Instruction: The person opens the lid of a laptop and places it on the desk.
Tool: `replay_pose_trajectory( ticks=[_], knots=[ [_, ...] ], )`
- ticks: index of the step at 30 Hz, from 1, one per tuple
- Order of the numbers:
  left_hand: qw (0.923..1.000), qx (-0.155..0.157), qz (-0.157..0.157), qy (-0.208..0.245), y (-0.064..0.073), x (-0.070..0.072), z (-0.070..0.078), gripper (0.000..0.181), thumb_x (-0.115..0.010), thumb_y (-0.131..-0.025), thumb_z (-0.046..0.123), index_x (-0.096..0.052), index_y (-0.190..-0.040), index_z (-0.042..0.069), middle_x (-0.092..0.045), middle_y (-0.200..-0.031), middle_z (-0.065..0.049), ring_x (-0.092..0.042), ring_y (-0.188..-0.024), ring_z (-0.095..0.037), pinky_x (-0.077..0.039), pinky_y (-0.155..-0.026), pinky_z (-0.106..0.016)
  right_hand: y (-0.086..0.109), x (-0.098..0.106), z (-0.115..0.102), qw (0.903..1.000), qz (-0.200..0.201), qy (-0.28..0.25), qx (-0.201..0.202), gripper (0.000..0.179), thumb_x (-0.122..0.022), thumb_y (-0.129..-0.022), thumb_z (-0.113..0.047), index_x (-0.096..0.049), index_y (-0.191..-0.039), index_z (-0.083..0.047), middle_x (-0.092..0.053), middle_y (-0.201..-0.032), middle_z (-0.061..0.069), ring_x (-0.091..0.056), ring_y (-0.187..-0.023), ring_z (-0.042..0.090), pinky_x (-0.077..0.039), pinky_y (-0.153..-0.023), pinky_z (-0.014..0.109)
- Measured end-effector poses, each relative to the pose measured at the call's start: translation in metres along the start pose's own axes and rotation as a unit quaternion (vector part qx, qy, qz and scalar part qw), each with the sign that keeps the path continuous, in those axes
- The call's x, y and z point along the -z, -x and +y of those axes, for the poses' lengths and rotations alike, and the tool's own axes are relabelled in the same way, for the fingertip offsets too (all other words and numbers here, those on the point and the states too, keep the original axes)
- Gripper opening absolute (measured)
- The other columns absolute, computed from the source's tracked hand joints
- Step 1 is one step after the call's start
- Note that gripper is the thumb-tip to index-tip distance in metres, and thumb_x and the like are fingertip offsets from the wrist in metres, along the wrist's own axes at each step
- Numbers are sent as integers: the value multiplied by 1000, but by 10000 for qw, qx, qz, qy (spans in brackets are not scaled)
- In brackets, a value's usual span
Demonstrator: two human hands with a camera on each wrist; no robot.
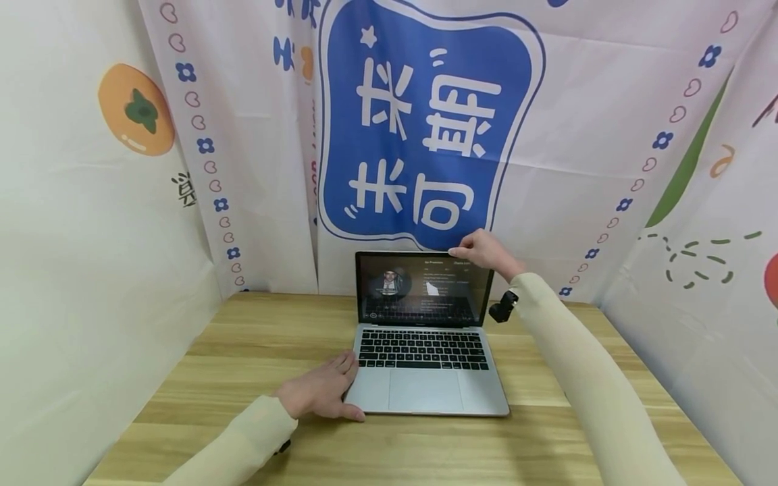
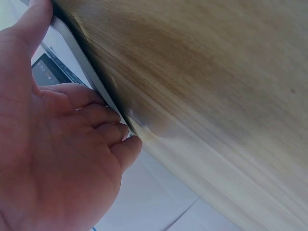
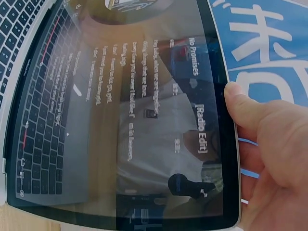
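A silver laptop point(image 1: 425, 391) stands unfolded on the wooden table, its lit screen point(image 1: 419, 290) raised and showing song lyrics. My left hand point(image 1: 322, 388) rests at the laptop's left side, with the fingers against the left edge and the thumb by the front corner. In the left wrist view, that palm point(image 2: 62, 149) faces the camera and the fingertips touch the thin metal edge. My right hand point(image 1: 486, 253) pinches the top edge of the lid near its right corner. The right wrist view has the thumb point(image 3: 240, 106) on the screen's rim and the fingers behind the lid.
The wooden table point(image 1: 273, 337) extends to both sides and in front of the laptop. Behind it hangs a white cloth point(image 1: 565, 101) with a blue printed panel point(image 1: 419, 135). More printed cloth point(image 1: 91, 236) closes in the left and right sides.
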State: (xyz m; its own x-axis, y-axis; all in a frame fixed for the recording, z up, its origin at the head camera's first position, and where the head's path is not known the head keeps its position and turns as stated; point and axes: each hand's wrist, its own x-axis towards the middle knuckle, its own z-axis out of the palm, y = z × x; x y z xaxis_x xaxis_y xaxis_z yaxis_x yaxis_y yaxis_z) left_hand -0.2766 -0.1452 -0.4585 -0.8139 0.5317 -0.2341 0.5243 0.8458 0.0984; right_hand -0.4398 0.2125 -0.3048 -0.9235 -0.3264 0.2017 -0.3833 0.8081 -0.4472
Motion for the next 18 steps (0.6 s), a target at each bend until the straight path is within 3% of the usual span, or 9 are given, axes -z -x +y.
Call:
replay_pose_trajectory(
  ticks=[8,18],
  knots=[
    [10000,-30,4,32,0,0,0,108,-60,-81,73,-30,-152,-2,-21,-162,-21,-20,-151,-33,-27,-122,-45,1,4,19,9998,73,-174,-71,38,-63,-96,-36,-70,-75,-5,-43,-55,-4,-38,-54,15,-32,-52,27],
    [10000,-17,2,35,-1,1,0,107,-60,-81,72,-29,-152,-3,-20,-162,-22,-20,-151,-34,-26,-122,-47,5,3,36,9950,227,-732,-647,35,-61,-97,-39,-74,-98,-7,-61,-87,7,-48,-79,22,-40,-64,30]
  ],
)
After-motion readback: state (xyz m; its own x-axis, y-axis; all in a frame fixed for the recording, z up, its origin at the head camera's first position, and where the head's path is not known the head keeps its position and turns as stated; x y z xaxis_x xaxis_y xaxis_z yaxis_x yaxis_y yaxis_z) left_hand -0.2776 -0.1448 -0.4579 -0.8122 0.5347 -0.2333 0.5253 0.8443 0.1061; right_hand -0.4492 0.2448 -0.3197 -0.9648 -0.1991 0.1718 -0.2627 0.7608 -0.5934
